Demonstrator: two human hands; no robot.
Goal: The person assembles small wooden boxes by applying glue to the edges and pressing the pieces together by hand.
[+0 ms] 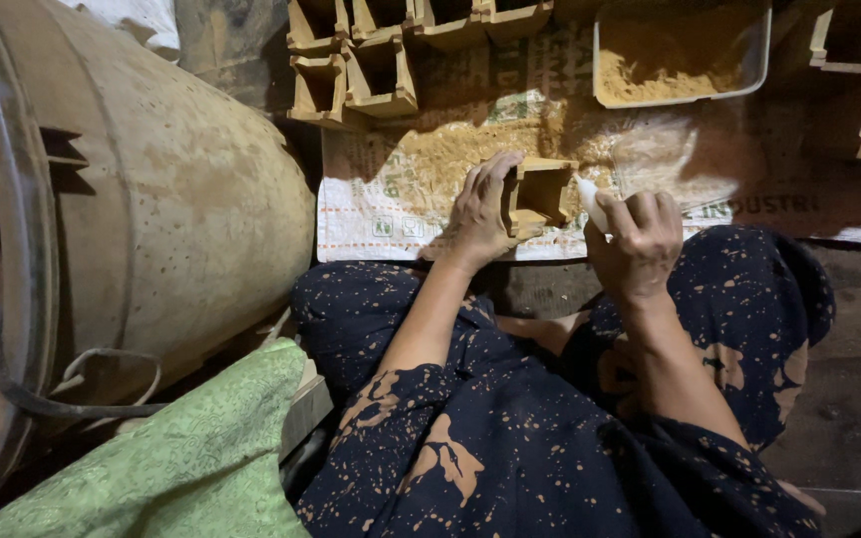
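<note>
Seen from above, seated, lap covered by dark blue cloth with tan speckles (510,448). Left hand (478,214) wrapped around a small square open-topped tan box (538,192), fingers (495,174) curled over its near-left wall, thumb against the lower corner; firmly gripped. Right hand (638,239) closed about a white stick-like tool (590,202), tip poking out just beyond the knuckles and touching or nearly touching the box's right wall; which, not discernible. Beneath both sets of fingers, a printed woven sack (381,214) spread flat, dusted with tan powder. Beyond the fingertips, a row of similar square boxes (356,75); beyond the right knuckles, a clear tray of powder (680,55). Well left of the left fingers, a large dusty drum (171,189); below it, green patterned cloth (201,468).
</note>
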